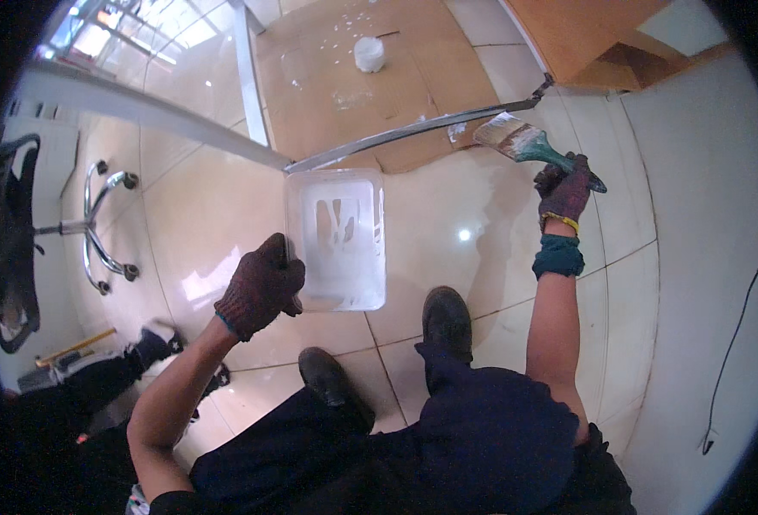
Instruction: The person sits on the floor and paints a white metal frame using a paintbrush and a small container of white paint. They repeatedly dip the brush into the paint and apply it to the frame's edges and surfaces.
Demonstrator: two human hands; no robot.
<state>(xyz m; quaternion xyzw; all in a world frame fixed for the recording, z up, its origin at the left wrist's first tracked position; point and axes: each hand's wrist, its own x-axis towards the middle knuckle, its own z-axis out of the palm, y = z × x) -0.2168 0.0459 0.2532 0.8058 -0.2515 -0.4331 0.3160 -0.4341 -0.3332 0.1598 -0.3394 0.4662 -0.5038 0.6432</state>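
Note:
My left hand (261, 287), in a dark knitted glove, grips the left edge of a clear plastic tub (377, 249) with white paint inside. Patches on the tub's bottom show through the paint. My right hand (567, 189), gloved likewise, is closed around the green handle of a wide paintbrush (516, 139). Its bristles point left and carry white paint at the tip. The brush is held out to the right, close to a grey metal bar (413, 131) and apart from the tub.
Beyond the bar, a paint-spotted cardboard sheet (435, 73) bears a white round lump (369, 54). A brown panel (594, 43) stands at the far right, a white wall (705, 215) to the right. An office chair (91, 219) and another person's leg (113, 378) are at left.

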